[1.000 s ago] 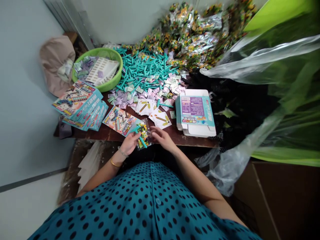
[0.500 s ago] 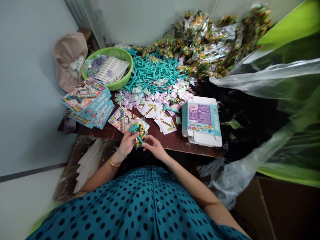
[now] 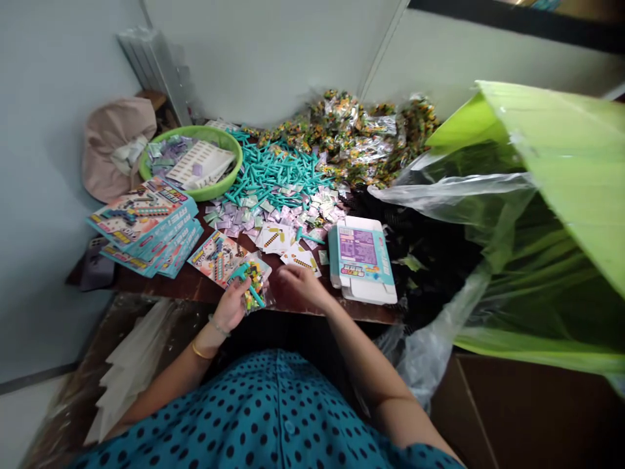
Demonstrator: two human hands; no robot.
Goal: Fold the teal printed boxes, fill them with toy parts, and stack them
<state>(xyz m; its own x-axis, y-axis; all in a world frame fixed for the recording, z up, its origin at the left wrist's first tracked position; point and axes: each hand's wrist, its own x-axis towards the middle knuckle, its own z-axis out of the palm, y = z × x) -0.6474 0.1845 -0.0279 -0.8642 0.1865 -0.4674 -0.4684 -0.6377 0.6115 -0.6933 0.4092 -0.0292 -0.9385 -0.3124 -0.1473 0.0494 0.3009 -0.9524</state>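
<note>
My left hand (image 3: 232,305) is closed on a clear bag of small building bricks (image 3: 257,279) in yellow, green, orange and black. A teal T-shaped plastic piece (image 3: 254,292) lies across the front of the bag, under my left thumb. My right hand (image 3: 303,284) is apart from the bag, just over the near edge of the printed cards (image 3: 299,255); its fingers are smeared by motion. Partly behind the bag lies a printed instruction leaflet (image 3: 215,255).
Teal plastic sticks (image 3: 273,170) and small purple and green sachets (image 3: 239,218) are heaped behind the cards. To the left stand a green basket (image 3: 238,156) and stacked leaflets (image 3: 146,221). A flat carton (image 3: 364,257) and a plastic-lined green box (image 3: 561,169) are at right.
My right hand has let go of the bag and moved away to the right, towards the cards. My left hand still holds the bag and teal piece. The camera view has shifted.
</note>
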